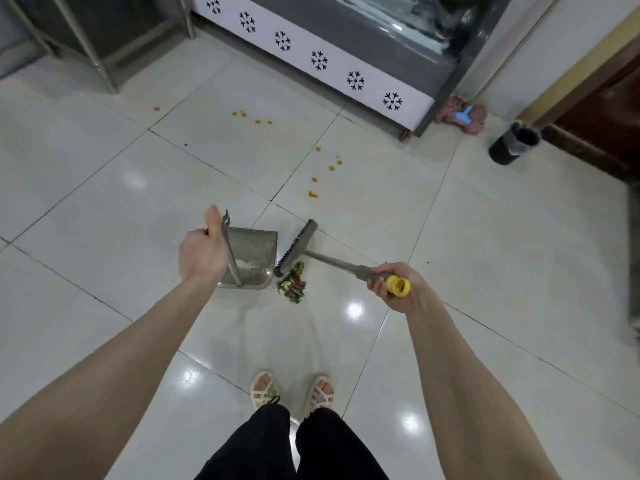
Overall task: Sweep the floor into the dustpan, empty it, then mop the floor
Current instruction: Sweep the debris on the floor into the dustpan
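Sweeping stage, early: your left hand (pixel 201 252) is wrapped round the dustpan (pixel 254 258) handle, thumb up on its yellow tip; pan sits on the floor (pixel 104 209) just right of that hand, a few pale crumbs inside. Your right hand (pixel 394 285) curls round the grey grip of the broom (pixel 296 247), below the yellow ring end; bristle head stands at the pan's mouth, between your hands. Scrap pile (pixel 293 284), green and reddish leafy bits, lies outside the pan, left of the right hand. Yellow spots (pixel 313 194) trail well ahead, unswept. Emptying and mopping not begun; bin (pixel 514 143) and pink rag mop (pixel 462 116) far ahead of the right hand. Pan translucent grey plastic, tiles glossy white, grout dark
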`<action>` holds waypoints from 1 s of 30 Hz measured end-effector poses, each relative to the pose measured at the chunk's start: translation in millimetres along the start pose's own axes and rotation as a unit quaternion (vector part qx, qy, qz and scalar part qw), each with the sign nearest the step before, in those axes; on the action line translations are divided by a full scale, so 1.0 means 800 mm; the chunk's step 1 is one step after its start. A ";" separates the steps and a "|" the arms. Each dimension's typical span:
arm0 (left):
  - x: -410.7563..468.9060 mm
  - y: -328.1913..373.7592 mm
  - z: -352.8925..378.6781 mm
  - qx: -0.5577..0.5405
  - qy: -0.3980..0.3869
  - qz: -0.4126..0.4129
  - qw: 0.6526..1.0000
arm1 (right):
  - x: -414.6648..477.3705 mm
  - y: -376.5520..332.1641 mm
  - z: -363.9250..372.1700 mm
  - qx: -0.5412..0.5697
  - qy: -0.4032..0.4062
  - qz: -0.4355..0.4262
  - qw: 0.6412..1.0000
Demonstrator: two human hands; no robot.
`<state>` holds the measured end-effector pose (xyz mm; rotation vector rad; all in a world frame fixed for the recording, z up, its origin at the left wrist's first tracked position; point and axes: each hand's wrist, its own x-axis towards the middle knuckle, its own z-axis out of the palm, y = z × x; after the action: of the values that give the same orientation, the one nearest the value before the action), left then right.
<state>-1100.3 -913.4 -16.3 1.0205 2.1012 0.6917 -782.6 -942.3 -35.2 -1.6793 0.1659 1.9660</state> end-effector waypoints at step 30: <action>-0.102 0.222 0.300 -0.019 -0.025 0.020 0.999 | 0.008 -0.219 -0.336 -0.133 0.300 -0.138 0.935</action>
<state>-798.4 -844.6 -11.9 1.0507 2.0226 0.7165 -464.0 -907.6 -55.4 -2.3014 -0.1200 1.2670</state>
